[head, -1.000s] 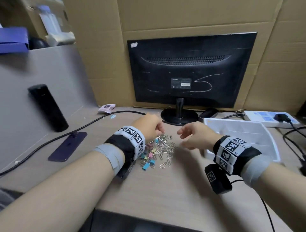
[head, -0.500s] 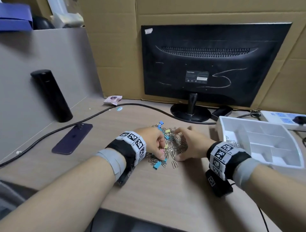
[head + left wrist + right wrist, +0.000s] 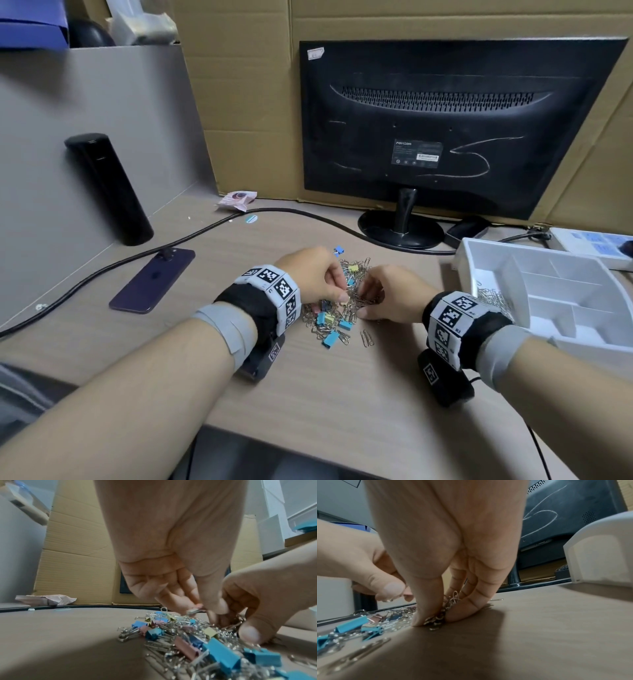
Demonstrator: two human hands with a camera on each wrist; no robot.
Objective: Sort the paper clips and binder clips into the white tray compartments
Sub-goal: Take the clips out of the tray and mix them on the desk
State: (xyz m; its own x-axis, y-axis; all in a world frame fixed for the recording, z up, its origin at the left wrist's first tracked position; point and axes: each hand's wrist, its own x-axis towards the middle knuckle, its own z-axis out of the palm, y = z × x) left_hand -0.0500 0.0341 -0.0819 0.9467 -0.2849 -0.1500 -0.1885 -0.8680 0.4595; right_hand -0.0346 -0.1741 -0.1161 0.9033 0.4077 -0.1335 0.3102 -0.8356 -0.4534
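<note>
A mixed pile of silver paper clips and coloured binder clips (image 3: 329, 322) (image 3: 188, 632) lies on the desk in front of me. My left hand (image 3: 337, 294) (image 3: 200, 608) sits on the pile's left side and pinches one small clip between thumb and fingertips. My right hand (image 3: 368, 301) (image 3: 440, 615) presses down on the pile's right side, thumb and fingers squeezing a bunch of paper clips (image 3: 436, 616) against the desk. The white tray (image 3: 565, 284) (image 3: 599, 555) stands to the right, with several paper clips (image 3: 493, 299) in its near-left compartment.
A black monitor (image 3: 445, 130) stands behind the pile, in front of a cardboard wall. A phone (image 3: 154, 281), a black flask (image 3: 109, 188) and a cable (image 3: 191, 236) lie to the left. A power strip (image 3: 596, 243) sits behind the tray. One stray paper clip (image 3: 367, 338) lies near the pile.
Both hands came down from above the pile and closed in on it. The left now pinches a clip and the right has bunched paper clips under its fingers.
</note>
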